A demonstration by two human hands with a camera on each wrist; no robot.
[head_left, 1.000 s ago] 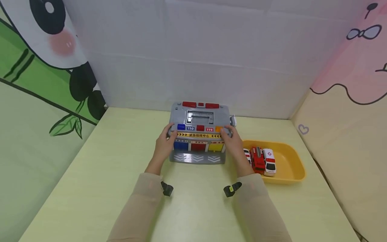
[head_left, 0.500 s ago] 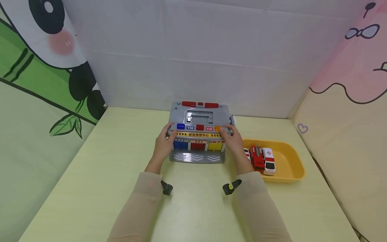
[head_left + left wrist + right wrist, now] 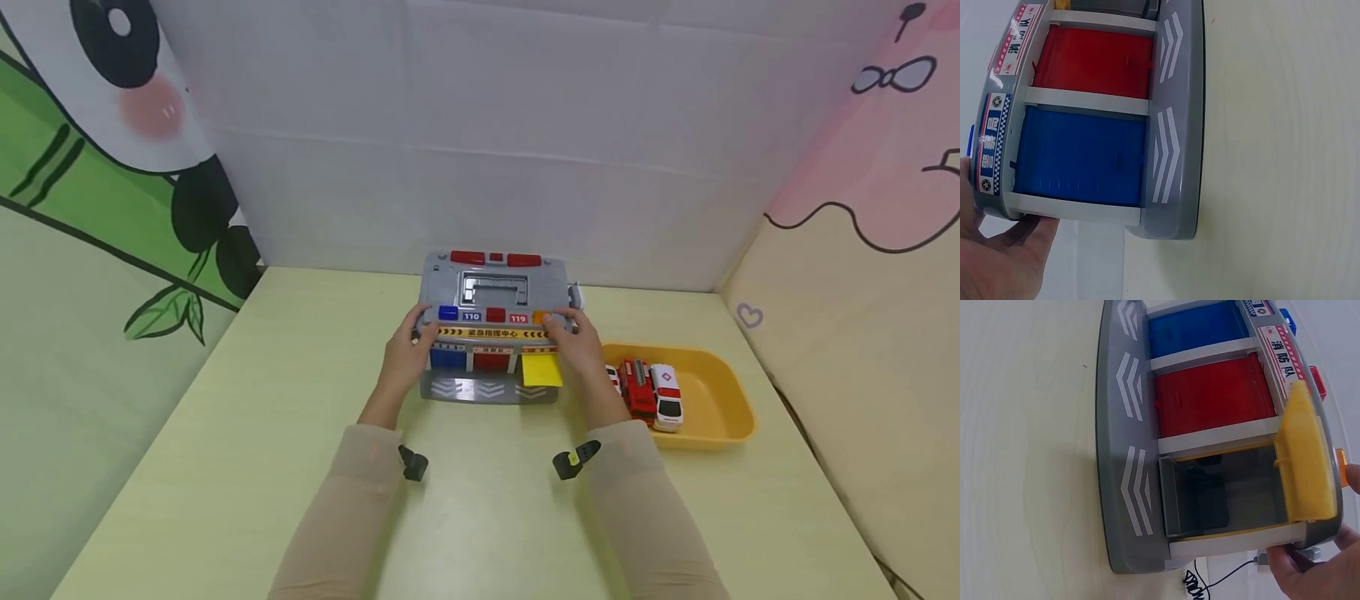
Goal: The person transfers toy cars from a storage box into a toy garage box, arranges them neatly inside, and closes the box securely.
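2-handed grip on a grey toy garage (image 3: 493, 335), upright on a pale table (image 3: 487, 517) near the back wall (image 3: 480, 150), as seen from the head. Clasped at its left front edge by the left hand (image 3: 405, 358), at its right by the right hand (image 3: 581, 354) with a thumb at an orange button (image 3: 540, 317). Probably best done with light, straight pressure from that thumb, bracing with the left hand against sliding, and leaving room for the raised yellow door (image 3: 542, 372) just beside the right hand. To the right, a smooth, round-cornered yellow tray (image 3: 720, 400) with 3 toy vehicles (image 3: 639, 392), including 1 partly hidden behind the right forearm.

From the left wrist: hard, glossy moulded plastic, flat in the blue door (image 3: 1079, 156) and red door (image 3: 1094, 62) lowered between straight white posts (image 3: 1085, 101); rounded at the corner of the grey ramp (image 3: 1188, 125), with pale chevrons (image 3: 1174, 153) along it.

From the right wrist: thin yellow door, apparently hinged along the top, tilted out over a hollow, box-shaped bay (image 3: 1235, 494) with dark depths. Better, seemingly, to keep fingers wrapped around the garage's end, clear of the door's swing.
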